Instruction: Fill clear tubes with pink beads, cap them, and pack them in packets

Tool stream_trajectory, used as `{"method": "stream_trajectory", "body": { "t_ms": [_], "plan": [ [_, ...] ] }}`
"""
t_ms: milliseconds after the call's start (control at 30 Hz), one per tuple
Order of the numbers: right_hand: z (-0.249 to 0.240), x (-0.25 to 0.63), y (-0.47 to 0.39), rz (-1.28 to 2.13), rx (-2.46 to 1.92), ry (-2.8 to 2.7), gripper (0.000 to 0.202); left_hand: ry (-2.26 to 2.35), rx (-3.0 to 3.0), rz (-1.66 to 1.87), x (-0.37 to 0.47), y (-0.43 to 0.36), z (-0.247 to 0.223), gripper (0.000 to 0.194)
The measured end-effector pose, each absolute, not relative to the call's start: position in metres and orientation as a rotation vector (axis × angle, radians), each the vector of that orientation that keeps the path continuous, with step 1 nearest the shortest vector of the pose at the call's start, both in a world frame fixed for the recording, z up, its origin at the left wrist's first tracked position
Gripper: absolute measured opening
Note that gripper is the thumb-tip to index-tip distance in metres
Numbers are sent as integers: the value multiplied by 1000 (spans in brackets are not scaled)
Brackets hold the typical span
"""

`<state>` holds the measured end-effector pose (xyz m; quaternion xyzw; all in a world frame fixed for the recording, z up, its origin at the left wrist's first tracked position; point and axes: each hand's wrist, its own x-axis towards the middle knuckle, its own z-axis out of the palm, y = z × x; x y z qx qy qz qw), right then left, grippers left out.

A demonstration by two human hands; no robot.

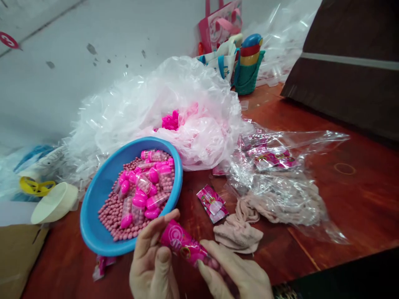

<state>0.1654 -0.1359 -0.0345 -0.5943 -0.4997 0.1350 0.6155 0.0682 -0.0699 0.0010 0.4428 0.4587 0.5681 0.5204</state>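
A candy tube in a printed magenta sleeve (183, 246) is held slantwise between my hands near the table's front edge. Round pink candies show at its lower right end. My right hand (238, 270) pinches that end between thumb and fingers. Around the upper left end curl the fingers of my left hand (152, 261), its thumb just below. Right behind them stands a blue basin (90, 224) with loose pink candy balls (116, 216) and several clear, pink-capped tubes (144, 182). Flat printed sleeves (213, 203) lie on the table beside a crumpled beige cloth (240, 233).
Clear plastic bags (124, 99) are heaped behind the basin. To the right, an open clear bag (277, 182) holds more printed sleeves. A white bowl (56, 203) stands left, a cardboard box (21, 257) front left. A dark box (349, 74) and a bottle in a green holder (249, 74) are at the back.
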Motion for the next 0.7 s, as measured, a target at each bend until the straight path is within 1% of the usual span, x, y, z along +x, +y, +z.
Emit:
{"method": "stream_trajectory", "body": {
  "t_ms": [100,200,267,333,400,467,533,600,700],
  "plan": [
    [-34,174,-136,291,-1356,-1221,24,1160,1361,1348,62,-66,10,18],
    [-30,180,-135,255,-1314,-1339,21,1196,1443,1126,56,-62,17,20],
    [-28,182,-135,240,-1320,-1371,20,1219,1414,1037,53,-60,19,16],
    [-27,183,-134,240,-1352,-1354,20,1274,1362,1078,51,-59,18,13],
    [-28,182,-134,240,-1361,-1341,20,1323,1324,1181,49,-58,16,15],
    [-29,182,-133,230,-1338,-1349,21,1350,1336,1175,48,-57,17,13],
    [-32,181,-131,219,-1310,-1359,22,1342,1381,1076,48,-55,20,8],
    [-34,181,-130,209,-1288,-1363,22,1286,1454,922,47,-53,24,7],
    [-38,181,-129,201,-1237,-1371,21,1187,1487,764,48,-54,26,12]
  ]
}}
